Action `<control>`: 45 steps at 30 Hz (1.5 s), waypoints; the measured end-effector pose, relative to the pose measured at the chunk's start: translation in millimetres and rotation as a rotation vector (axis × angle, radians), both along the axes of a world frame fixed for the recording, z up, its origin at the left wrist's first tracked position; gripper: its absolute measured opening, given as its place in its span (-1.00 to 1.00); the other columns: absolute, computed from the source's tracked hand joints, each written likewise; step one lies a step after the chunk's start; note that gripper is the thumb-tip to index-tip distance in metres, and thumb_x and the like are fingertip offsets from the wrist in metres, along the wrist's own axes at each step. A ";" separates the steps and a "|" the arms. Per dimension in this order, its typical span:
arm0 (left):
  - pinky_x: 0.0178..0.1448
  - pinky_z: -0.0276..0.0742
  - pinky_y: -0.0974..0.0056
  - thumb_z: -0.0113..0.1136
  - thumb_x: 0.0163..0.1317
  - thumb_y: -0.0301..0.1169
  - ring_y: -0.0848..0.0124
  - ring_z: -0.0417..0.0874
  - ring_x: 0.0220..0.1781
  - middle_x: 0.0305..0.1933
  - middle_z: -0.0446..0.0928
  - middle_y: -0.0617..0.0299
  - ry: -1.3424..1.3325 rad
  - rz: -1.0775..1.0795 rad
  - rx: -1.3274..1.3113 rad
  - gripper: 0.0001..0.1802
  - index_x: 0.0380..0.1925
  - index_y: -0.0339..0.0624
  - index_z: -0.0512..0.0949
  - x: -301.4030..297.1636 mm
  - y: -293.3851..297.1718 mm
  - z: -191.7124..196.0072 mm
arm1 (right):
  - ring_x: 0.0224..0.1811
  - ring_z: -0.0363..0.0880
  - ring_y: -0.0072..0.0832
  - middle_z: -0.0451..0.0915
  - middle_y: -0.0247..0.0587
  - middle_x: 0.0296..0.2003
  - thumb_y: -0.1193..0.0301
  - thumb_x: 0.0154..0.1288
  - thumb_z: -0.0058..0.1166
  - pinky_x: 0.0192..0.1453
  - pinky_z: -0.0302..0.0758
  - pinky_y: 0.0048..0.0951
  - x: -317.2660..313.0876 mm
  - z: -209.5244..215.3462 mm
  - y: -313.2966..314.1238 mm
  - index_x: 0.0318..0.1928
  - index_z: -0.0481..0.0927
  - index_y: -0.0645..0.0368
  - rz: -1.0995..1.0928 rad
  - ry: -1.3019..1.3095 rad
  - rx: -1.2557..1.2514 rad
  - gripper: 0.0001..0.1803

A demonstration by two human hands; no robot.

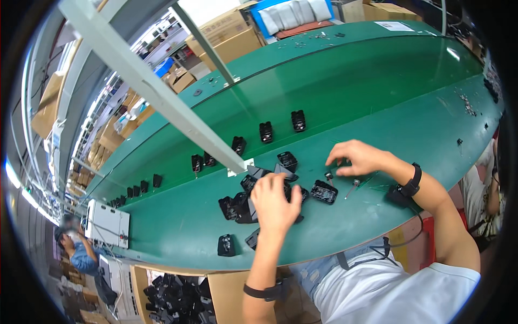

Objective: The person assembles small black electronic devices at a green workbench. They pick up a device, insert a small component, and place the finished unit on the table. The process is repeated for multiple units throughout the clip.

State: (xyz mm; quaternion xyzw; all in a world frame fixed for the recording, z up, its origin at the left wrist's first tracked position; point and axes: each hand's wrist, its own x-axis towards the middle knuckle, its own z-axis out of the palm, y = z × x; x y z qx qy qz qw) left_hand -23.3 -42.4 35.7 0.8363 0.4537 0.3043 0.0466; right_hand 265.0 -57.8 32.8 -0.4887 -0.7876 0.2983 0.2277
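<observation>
My left hand rests curled over a heap of small black plastic housings on the green bench; whether it grips one is hidden by the fingers. My right hand hovers with fingertips pinched just above a small metal part. A screw-like metal pin lies beside an open black housing. Another black housing stands behind the heap. Both wrists wear black bands.
A row of black housings runs along the green conveyor strip toward the left. A grey metal post crosses overhead. A cardboard box of black parts sits under the bench. Another person works at lower left, and another sits at far right.
</observation>
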 end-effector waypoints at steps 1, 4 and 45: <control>0.29 0.27 -0.07 0.40 0.05 -0.12 0.07 0.44 0.20 0.07 0.51 0.09 0.098 -0.044 0.021 -0.46 -0.01 -0.19 0.58 15.8 -7.9 5.9 | 0.10 0.57 -0.17 0.55 -0.12 0.07 0.43 0.07 0.34 0.22 0.52 -0.19 0.8 -6.4 -7.6 0.12 0.60 0.10 0.067 -0.063 0.160 -0.47; 0.33 0.20 -0.15 0.48 -0.14 0.18 0.05 0.39 0.28 0.13 0.49 0.09 0.258 -0.130 -0.006 -0.16 0.06 -0.18 0.58 50.3 -22.0 0.7 | 0.16 0.50 -0.15 0.52 -0.16 0.11 0.44 0.10 0.28 0.26 0.46 -0.17 -6.1 -23.5 -20.5 0.16 0.57 0.03 0.105 -0.007 0.189 -0.47; -0.05 0.69 0.22 0.73 -0.39 -0.02 0.25 0.75 -0.15 -0.13 0.67 0.02 -0.377 -0.504 -0.185 0.03 0.10 -0.37 0.51 98.8 13.6 -30.5 | -0.16 0.61 -0.40 0.73 -0.36 -0.31 0.61 0.02 0.35 0.04 0.45 -0.37 -1.7 -14.1 -60.2 -0.34 0.71 0.11 -0.357 0.567 0.339 -0.83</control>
